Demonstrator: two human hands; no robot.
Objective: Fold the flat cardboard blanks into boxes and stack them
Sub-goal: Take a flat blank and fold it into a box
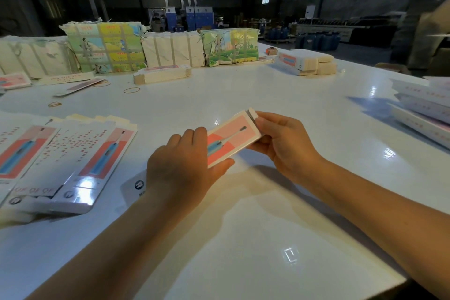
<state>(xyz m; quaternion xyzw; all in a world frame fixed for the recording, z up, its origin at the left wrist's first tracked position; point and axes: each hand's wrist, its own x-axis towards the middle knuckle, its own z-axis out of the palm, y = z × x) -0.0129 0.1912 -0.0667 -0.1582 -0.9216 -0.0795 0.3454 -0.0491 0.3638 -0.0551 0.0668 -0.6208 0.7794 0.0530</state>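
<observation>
Both hands hold a slim white cardboard box printed with a blue toothbrush on pink (229,140) just above the glossy white surface (243,226). The left hand (180,165) grips its near end; the right hand (285,143) pinches the far end, where a flap stands open. Matching flat printed blanks (73,158) lie left of the left fingers; their small red writing is unreadable.

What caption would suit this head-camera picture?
Both hands, left hand and right hand, fold a pink toothbrush box above the white table.
</observation>
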